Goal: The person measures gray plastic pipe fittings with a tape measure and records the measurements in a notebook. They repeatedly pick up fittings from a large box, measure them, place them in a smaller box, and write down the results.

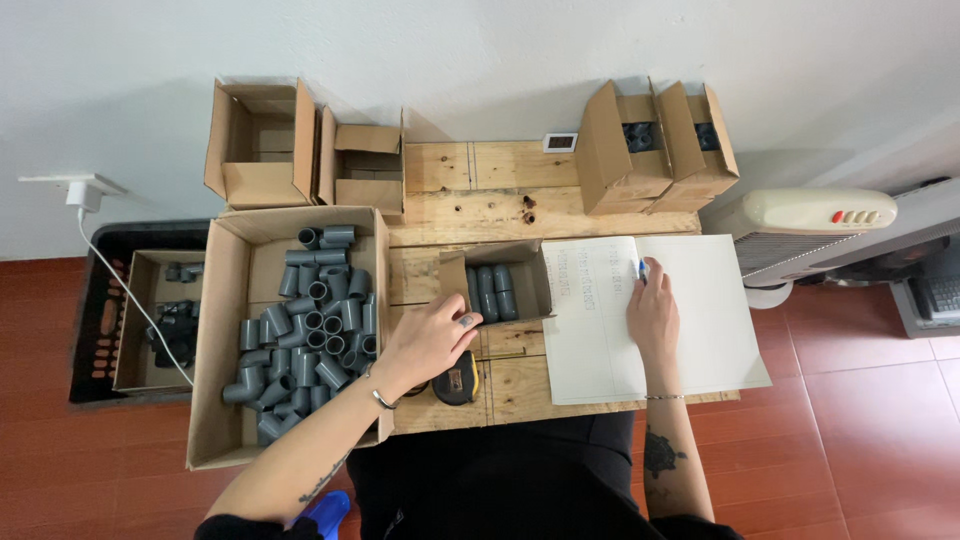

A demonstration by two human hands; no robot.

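Grey Fittings Boxed, Notebook Written In

Grey plastic pipe fittings are seen standing in a small cardboard box at the middle of the wooden table. The left hand is laid just left of that box, its fingers curled against the box's front corner; nothing is seen clasped in it. A black and yellow tape measure lies below the box, partly under the left wrist. To the right of the box an open notebook is spread, and the right hand is rested on it, closed around a blue pen. A large carton of loose grey fittings is placed left of the box.
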